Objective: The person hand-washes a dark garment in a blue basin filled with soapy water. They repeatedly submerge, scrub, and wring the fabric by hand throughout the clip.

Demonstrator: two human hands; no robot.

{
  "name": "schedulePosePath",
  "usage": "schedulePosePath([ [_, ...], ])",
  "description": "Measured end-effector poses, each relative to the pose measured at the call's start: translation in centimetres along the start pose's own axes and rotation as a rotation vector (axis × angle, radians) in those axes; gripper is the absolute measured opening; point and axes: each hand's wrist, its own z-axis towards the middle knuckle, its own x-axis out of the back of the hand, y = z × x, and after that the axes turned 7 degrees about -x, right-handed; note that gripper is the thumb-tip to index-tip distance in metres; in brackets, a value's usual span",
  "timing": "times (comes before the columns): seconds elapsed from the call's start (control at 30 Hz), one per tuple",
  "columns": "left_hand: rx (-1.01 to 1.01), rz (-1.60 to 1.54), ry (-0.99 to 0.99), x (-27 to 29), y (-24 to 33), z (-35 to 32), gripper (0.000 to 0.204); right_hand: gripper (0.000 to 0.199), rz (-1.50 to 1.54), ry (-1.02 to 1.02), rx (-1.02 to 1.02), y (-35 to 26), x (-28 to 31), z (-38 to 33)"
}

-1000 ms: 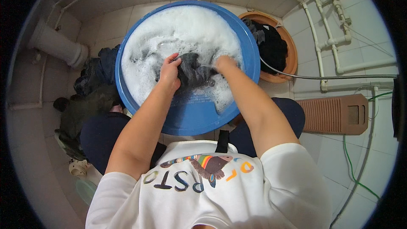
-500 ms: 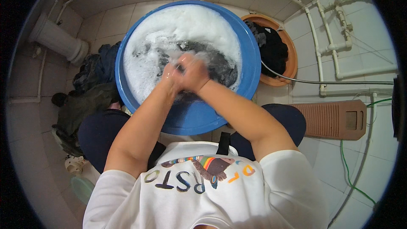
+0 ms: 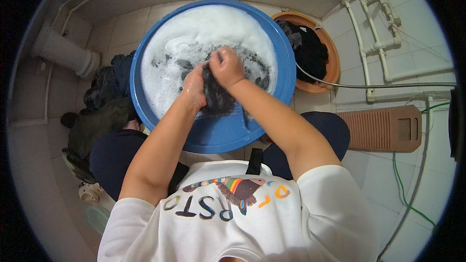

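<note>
Dark wet garment (image 3: 217,98) clenched between left hand (image 3: 194,87) and right hand (image 3: 226,67), fists pressed together, garment held over blue basin (image 3: 218,136) of suds (image 3: 194,34), orange tub (image 3: 334,63) of dark clothes seen beside it

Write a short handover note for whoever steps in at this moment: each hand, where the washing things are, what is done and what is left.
Left hand: closed on the dark cloth, at the near side of the suds.
Right hand: closed on the same cloth, just above the left; the two are pressed together.
Blue basin: on the tiled floor, full of foam, more dark cloth in the suds.
Orange basin: to the right, holds dark clothes.
Pile of dark clothes: on the floor to the left.
Done: cloth soaped and wet.
Left: the pile looks unwashed; rinsing cannot be judged.
</note>
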Motion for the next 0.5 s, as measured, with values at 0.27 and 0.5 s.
schedulePosePath([
  [0.27,-0.285,1.165,-0.339,0.8,2.9,0.4,0.045,0.044,0.367,-0.829,-0.196,-2.0,5.4,5.7],
  [0.5,-0.317,-0.325,-0.192,2.1,5.7,0.5,0.026,0.056,-0.126,-0.894,-0.091,8.2,2.9,3.2],
])
